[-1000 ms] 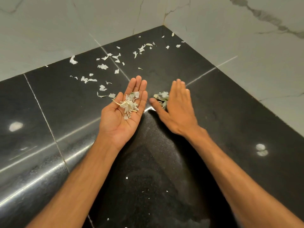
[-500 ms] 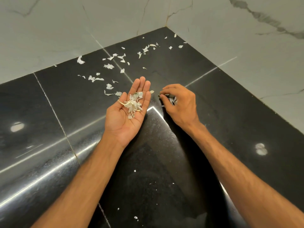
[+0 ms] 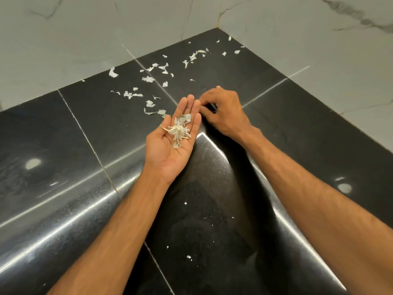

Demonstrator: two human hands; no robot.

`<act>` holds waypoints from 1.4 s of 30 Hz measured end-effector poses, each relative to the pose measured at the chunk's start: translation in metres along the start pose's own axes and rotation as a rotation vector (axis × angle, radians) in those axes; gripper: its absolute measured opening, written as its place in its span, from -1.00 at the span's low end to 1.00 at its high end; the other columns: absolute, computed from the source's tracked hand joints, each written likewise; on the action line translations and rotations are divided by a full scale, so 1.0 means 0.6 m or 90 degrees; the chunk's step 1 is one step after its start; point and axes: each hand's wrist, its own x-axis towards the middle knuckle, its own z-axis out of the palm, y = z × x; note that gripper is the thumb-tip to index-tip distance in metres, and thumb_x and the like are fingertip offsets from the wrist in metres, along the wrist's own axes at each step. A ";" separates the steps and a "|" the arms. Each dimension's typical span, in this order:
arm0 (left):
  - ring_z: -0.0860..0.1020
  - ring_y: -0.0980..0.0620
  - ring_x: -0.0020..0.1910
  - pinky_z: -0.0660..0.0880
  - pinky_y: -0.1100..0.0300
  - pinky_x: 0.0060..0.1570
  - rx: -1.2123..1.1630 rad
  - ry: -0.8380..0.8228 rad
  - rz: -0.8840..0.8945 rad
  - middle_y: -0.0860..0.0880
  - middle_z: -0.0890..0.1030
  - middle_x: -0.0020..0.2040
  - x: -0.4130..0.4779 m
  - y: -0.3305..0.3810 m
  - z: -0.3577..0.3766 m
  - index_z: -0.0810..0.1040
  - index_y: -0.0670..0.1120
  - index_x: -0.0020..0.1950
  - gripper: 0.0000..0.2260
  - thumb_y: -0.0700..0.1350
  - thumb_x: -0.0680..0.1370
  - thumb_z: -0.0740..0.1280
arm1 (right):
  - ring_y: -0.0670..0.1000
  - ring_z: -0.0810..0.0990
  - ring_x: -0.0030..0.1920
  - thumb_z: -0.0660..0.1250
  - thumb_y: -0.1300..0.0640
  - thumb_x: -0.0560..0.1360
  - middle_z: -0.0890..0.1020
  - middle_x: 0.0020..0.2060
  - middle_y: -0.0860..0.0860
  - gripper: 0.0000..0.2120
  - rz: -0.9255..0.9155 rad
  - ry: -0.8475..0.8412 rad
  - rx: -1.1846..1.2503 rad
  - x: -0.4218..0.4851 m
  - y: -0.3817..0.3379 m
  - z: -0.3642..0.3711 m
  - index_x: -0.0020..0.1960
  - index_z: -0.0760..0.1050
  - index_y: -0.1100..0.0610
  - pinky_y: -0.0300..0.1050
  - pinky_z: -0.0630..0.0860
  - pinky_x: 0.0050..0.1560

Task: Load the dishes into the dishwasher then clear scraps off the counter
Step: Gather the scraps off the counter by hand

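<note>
left hand (image 3: 172, 143) flat, palm up, right hand (image 3: 223, 111) curled

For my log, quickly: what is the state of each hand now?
Left hand: open, palm up, carrying scraps.
Right hand: fingers curled; contents cannot be told.

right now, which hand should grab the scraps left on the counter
Likely the right. The left hand lies palm up under a pile of scraps. The right hand is palm down at the counter, near the loose scraps.
</note>
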 end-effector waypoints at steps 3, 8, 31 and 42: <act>0.44 -0.15 0.46 0.28 0.01 0.52 0.001 -0.007 0.000 -0.16 0.49 0.45 -0.009 0.003 -0.005 0.49 -0.28 0.40 -0.62 -0.13 0.73 0.03 | -0.14 0.63 -0.07 0.44 0.11 0.51 0.70 -0.13 -0.12 -0.95 0.009 0.013 -0.030 -0.026 0.017 -0.035 -0.11 0.68 0.05 0.10 0.33 0.48; 0.43 -0.15 0.46 0.27 0.01 0.52 -0.021 -0.023 -0.008 -0.16 0.49 0.44 -0.013 0.000 -0.009 0.51 -0.29 0.37 -0.61 -0.12 0.73 0.02 | -0.08 0.62 0.09 0.45 0.12 0.51 0.70 0.04 -0.04 -0.86 0.073 0.070 -0.047 -0.058 0.029 -0.087 0.06 0.70 0.06 0.00 0.53 0.25; 0.43 -0.16 0.47 0.26 0.00 0.53 -0.023 -0.025 -0.017 -0.18 0.50 0.44 -0.025 -0.004 -0.005 0.48 -0.29 0.39 -0.60 -0.12 0.73 0.01 | 0.22 0.62 -0.06 0.22 0.40 0.59 0.61 -0.03 0.20 -0.86 0.098 -0.217 -0.451 -0.109 -0.140 -0.040 0.05 0.54 0.31 0.00 0.40 -0.18; 0.41 -0.17 0.48 0.22 0.00 0.55 -0.029 -0.022 -0.035 -0.20 0.48 0.45 -0.067 -0.013 -0.015 0.42 -0.28 0.45 -0.58 -0.11 0.71 0.00 | -0.14 0.71 -0.21 0.42 0.30 0.45 0.76 -0.22 0.02 -0.81 0.353 0.148 0.058 -0.100 -0.110 -0.084 -0.06 0.76 0.09 -0.33 0.62 -0.07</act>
